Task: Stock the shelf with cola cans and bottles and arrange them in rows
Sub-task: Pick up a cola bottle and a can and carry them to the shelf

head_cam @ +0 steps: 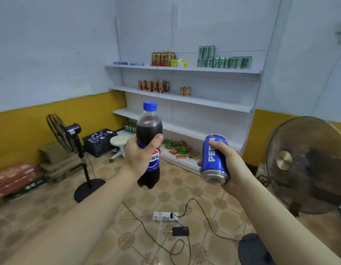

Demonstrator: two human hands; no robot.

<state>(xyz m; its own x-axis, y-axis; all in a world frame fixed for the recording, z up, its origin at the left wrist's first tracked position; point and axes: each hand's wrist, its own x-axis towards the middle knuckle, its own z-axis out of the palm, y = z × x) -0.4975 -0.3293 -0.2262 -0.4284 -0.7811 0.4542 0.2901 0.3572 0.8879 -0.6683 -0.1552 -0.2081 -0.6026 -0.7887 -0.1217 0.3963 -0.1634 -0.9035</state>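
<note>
My left hand (140, 154) grips a cola bottle (149, 131) with a blue cap and dark drink, held upright in front of me. In my right hand (230, 163) is a blue cola can (214, 159), tilted with its base toward me. Both are held out at arm's length, well short of the white shelf unit (204, 104) against the far wall. Its upper boards carry green cans (224, 61), red-gold cans (163, 58) and small bottles (153, 86). A black crate (100, 143) of blue cans sits on the floor to the left of the shelf.
A standing fan (70, 142) is at the left and another fan (307, 165) close at the right. A white stool (118, 144) stands by the crate. A power strip (165, 216) and loose cables lie on the tiled floor. Snack packets (182, 149) cover the lowest board.
</note>
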